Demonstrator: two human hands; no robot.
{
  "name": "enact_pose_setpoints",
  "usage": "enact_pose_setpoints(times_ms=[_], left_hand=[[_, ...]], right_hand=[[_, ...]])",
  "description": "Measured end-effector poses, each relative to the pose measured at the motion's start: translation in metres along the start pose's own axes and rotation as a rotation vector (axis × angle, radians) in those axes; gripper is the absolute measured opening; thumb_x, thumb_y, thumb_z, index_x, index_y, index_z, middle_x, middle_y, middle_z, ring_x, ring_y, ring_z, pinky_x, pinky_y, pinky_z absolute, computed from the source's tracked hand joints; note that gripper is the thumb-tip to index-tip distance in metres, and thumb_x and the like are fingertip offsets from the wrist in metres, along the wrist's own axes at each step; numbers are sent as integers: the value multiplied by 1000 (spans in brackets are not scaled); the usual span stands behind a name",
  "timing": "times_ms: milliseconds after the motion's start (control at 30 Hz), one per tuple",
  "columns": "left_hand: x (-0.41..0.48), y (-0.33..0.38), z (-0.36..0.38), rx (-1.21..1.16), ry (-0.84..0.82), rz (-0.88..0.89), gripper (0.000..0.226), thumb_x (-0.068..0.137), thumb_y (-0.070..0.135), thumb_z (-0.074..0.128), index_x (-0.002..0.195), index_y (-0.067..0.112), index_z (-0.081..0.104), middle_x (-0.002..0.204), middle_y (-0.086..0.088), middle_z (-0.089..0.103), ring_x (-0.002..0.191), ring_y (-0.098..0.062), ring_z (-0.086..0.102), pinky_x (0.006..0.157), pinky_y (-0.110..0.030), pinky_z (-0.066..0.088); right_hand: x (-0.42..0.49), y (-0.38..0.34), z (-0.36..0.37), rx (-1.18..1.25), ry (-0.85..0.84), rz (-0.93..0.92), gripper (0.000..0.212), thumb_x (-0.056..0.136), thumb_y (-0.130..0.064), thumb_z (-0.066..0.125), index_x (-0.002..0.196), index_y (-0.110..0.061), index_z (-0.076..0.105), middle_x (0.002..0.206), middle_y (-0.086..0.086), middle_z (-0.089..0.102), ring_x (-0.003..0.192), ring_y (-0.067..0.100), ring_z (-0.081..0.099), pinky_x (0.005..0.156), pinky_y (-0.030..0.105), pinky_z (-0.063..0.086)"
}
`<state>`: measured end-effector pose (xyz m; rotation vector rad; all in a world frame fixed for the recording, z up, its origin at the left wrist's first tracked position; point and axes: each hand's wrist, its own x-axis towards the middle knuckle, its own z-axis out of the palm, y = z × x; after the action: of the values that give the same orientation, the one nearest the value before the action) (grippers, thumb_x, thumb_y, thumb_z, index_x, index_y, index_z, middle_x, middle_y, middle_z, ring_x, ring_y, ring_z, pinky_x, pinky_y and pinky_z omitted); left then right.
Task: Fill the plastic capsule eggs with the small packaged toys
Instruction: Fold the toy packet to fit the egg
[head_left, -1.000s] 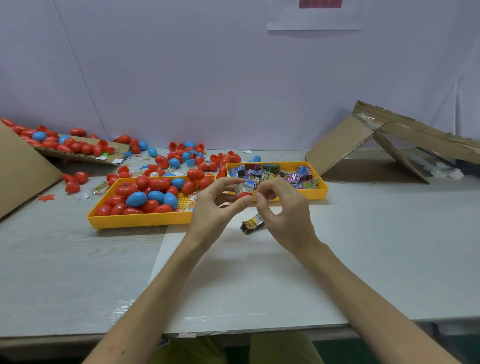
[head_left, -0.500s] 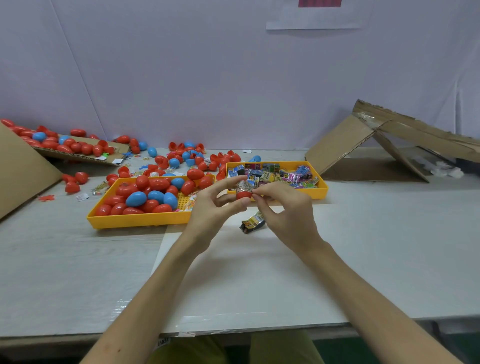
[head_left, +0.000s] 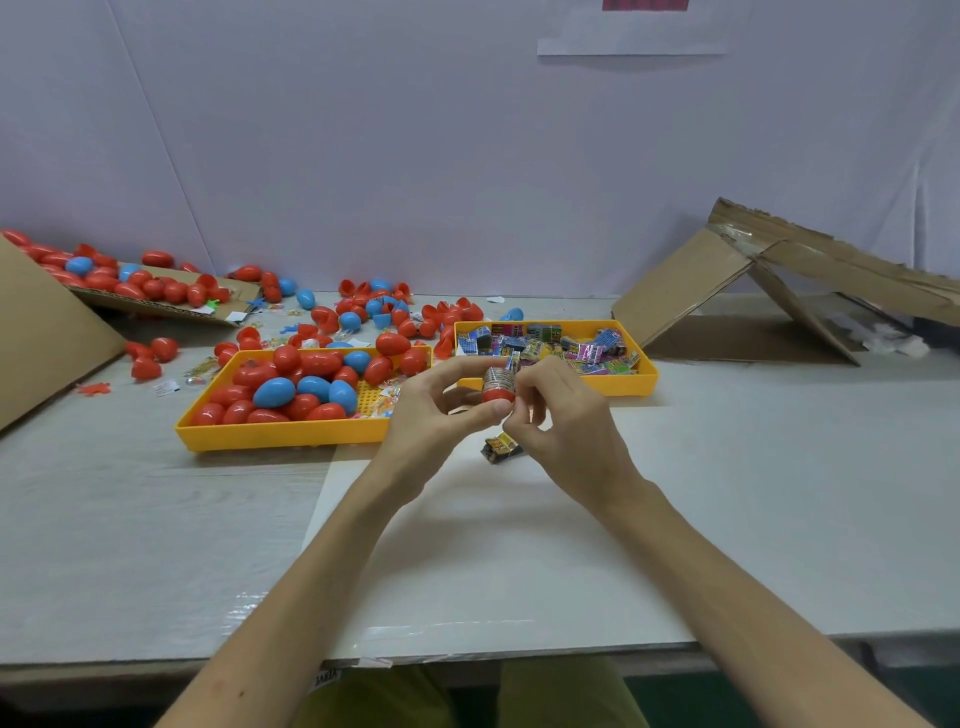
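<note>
Egg half within left grip

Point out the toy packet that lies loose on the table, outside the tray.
The dark packet just below the right hand; the others lie in the right yellow tray, bar one in the held egg half.

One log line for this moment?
left hand: holds red egg half | right hand: pinches toy packet in it | spare packet: on table
</note>
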<state>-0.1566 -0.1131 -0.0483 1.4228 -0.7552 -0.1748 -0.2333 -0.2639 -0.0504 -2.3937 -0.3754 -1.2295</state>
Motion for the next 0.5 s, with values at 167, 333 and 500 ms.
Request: enact_pose_setpoints(times_ms=[167, 333, 500], left_hand=[[0, 0, 0, 19, 7, -4, 37, 80, 15, 84, 110, 31, 72, 107, 14, 73, 94, -10, 72, 73, -17, 56], [-1, 1, 2, 31, 20, 2, 35, 79, 15, 84, 109, 29, 72, 106, 10, 73, 91, -12, 72, 74, -19, 56], [-2, 2, 4, 50, 34, 8, 34, 80, 14, 83, 108, 29, 72, 106, 13, 73, 89, -9, 72, 73, -18, 55]], right_hand=[[-1, 0, 1, 5, -23, 12, 9, 81, 5, 63, 82, 0, 56, 76, 9, 51, 64, 23, 46, 56, 34, 42], [-1, 1, 1, 3, -26, 11, 11, 79, 7, 62, 81, 0, 54, 75, 10, 50, 63, 24, 45, 55, 37, 43], [-2, 1, 3, -13, -20, 8, 8, 80, 4, 61, 81, 0, 54, 75, 9, 50, 63, 22, 44, 55, 34, 41]])
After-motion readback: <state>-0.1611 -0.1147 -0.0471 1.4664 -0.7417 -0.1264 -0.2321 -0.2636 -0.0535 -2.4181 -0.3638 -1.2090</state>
